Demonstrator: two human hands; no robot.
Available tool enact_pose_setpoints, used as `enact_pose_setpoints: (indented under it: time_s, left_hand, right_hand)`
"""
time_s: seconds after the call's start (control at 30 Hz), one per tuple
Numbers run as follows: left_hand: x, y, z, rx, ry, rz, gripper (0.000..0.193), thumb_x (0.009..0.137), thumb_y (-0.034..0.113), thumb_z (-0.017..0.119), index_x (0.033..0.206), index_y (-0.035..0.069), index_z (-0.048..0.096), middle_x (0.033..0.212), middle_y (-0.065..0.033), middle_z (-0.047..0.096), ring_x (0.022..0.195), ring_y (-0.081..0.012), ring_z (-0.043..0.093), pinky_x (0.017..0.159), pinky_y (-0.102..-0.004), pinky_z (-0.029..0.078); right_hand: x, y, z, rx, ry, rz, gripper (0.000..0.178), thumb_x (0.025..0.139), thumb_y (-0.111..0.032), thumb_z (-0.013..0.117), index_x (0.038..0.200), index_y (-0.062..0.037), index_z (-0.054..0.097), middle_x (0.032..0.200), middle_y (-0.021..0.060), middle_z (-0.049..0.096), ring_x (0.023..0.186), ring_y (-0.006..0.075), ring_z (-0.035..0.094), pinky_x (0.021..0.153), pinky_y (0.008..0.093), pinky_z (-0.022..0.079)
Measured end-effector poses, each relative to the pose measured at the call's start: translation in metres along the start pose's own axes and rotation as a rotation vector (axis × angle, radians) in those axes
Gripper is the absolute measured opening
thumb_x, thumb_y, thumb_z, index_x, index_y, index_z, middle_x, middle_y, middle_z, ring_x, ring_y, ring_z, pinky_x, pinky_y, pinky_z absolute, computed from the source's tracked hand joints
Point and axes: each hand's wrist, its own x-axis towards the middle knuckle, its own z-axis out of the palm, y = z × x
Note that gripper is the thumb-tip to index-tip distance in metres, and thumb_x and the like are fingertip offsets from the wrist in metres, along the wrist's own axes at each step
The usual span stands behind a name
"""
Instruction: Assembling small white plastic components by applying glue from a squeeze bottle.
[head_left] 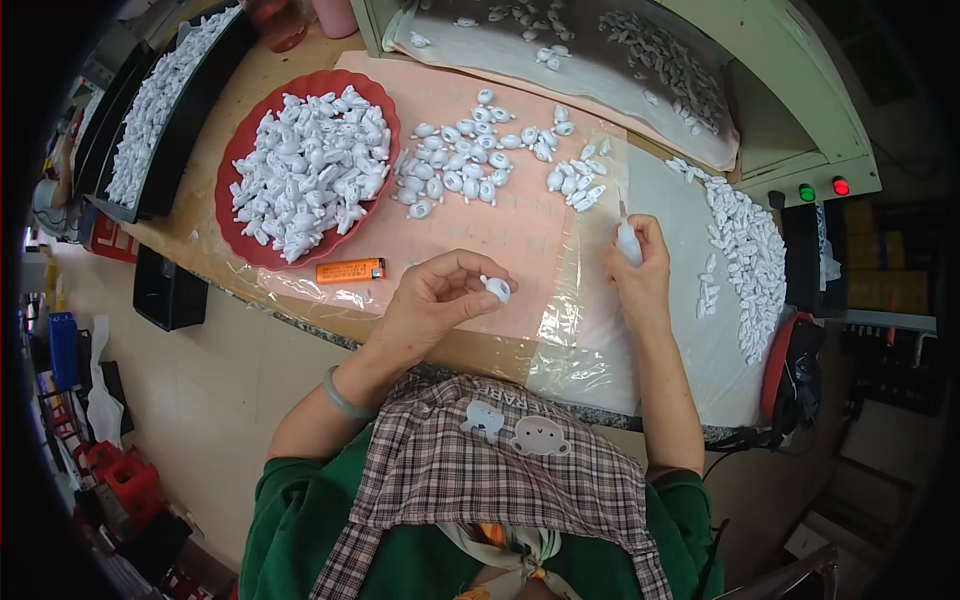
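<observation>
My left hand [440,290] pinches one small white plastic piece [497,289], rounded with a dark mark on it, between thumb and fingers above the near part of the table. Farther right, my right hand [641,262] is closed around a small white squeeze bottle [628,243] whose thin needle tip points away from me. The two hands are apart. Beyond them lies a loose group of similar white pieces [455,160] on pink paper. To the left a red scalloped bowl [228,215] is heaped with more of them.
An orange lighter [350,271] lies in front of the bowl. Slender white parts [745,265] cover the right side of the table. At the back stands a pale green box [800,90] with parts inside and indicator lights. A black tray [190,140] full of white pieces sits far left.
</observation>
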Motion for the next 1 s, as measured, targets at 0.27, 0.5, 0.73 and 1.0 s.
enact_pose_setpoints:
  time_s: [0.27,0.5,0.73,1.0]
  left_hand:
    - [-0.002,-0.003,-0.004,-0.243,-0.033,0.004,0.02,0.087,0.001,0.062,0.107,-0.003,0.059,0.113,-0.017,0.063,0.095,-0.0192,0.064,0.086,-0.0306,0.053]
    - [-0.001,-0.005,-0.006,-0.477,-0.045,-0.106,0.014,0.088,0.0,0.06,0.102,-0.002,0.06,0.113,-0.018,0.063,0.104,-0.0245,0.063,0.093,-0.0351,0.051]
    - [-0.002,-0.012,-0.006,-0.508,-0.052,-0.108,0.012,0.087,0.0,0.061,0.099,0.002,0.059,0.109,-0.0137,0.064,0.101,-0.0222,0.064,0.09,-0.0329,0.051]
    - [-0.005,-0.008,-0.004,-0.529,-0.03,-0.194,0.031,0.087,0.0,0.061,0.117,0.001,0.058,0.107,-0.0108,0.064,0.098,-0.0198,0.064,0.089,-0.0311,0.052]
  right_hand:
    - [0.032,-0.025,0.023,-0.622,0.185,-0.188,0.023,0.078,-0.015,0.071,0.091,0.0025,0.065,0.092,0.0132,0.066,0.074,0.0223,0.062,0.071,0.0316,0.048]
    - [0.033,-0.025,0.031,-0.575,0.099,-0.251,0.021,0.077,-0.012,0.07,0.094,0.0006,0.067,0.088,0.0131,0.063,0.079,0.0266,0.061,0.073,0.0331,0.047]
    - [0.029,-0.027,0.038,-0.595,0.08,-0.3,0.021,0.077,-0.012,0.07,0.096,-0.0025,0.068,0.09,0.0118,0.06,0.08,0.0286,0.061,0.073,0.0363,0.048]
    - [0.016,-0.041,0.031,-0.432,0.018,-0.056,0.013,0.08,-0.006,0.067,0.092,-0.0007,0.064,0.08,0.0047,0.06,0.064,0.0103,0.054,0.058,0.0275,0.045]
